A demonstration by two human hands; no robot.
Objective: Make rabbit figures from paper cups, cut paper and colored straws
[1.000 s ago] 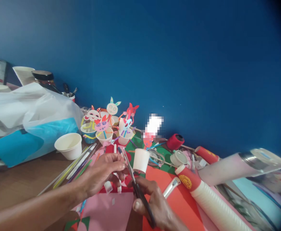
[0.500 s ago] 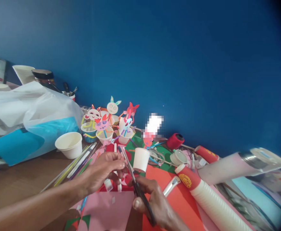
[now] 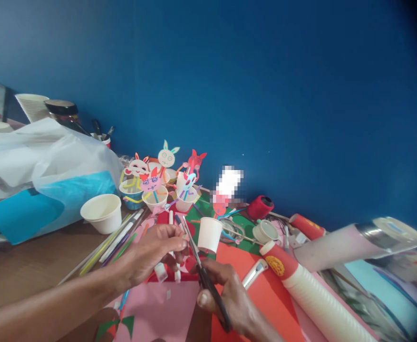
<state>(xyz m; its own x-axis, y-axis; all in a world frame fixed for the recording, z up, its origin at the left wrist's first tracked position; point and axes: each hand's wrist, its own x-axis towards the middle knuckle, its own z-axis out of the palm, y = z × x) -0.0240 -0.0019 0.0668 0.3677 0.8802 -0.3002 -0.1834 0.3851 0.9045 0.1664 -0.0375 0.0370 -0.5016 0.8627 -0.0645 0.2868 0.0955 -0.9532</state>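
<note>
Here are the scissors (image 3: 206, 281), right in the middle of the action; black handles below, slim silvery blades above, the whole length slanting from lower right to upper left, a bright gleam along the metal, narrow tips pointing away toward the cups; how far the blades stand apart is hard to tell; the right hand (image 3: 229, 292) is clamped round the black handles, thumb lying across them; and over on the other side, the left hand (image 3: 158, 247) has its thumb and forefinger drawn together beside the blades, pinching a small piece (image 3: 184, 238) too tiny to make out; under all this lie a pink sheet (image 3: 154, 308) and, to the right, an orange-red sheet (image 3: 268, 304) with a utility knife (image 3: 254, 275) resting on it; just beyond the blades a white paper cup (image 3: 209, 235) stands slightly tilted in view; further back to the left, paper-faced figures (image 3: 166, 158) rise from their cups, one pale with green-edged ears; and a red spool (image 3: 260, 208) sits near the blue wall (image 3: 265, 85)
</note>
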